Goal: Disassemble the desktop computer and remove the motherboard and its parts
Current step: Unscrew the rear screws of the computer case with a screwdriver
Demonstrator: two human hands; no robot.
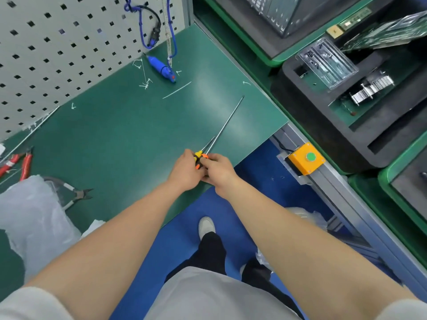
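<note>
Red-handled pliers (13, 165) lie at the far left of the green mat (115, 135), with side cutters (78, 194) just beside a crumpled plastic bag (34, 215). Further back, a blue power driver (161, 69) rests on the mat below the pegboard (57, 54), among snipped cable-tie ends.

At the mat's near edge the two hands meet. The left hand (184, 170) curls its fingers round the yellow-and-black handle of what looks like the short screwdriver (208, 145). The right hand (217, 170), touching it, pinches the orange-collared handle of the long screwdriver (227, 122), whose thin shaft reaches out over the mat toward the right.

Right of the hands a yellow button box (305, 159) sits on the rail. Beyond it, well apart from the hands, is a black foam tray (323, 135) holding a finned heatsink (372, 88) and a clear screw box (328, 63). A motherboard (381, 31) leans behind them, with the metal chassis (277, 17) at the top.

The step in hand seems to be choosing a driver, with the board apparently already out of the case. The next move likely calls for carrying one tool across to the tray and seating its tip squarely in a screw head, keeping the long shaft clear of the board.
</note>
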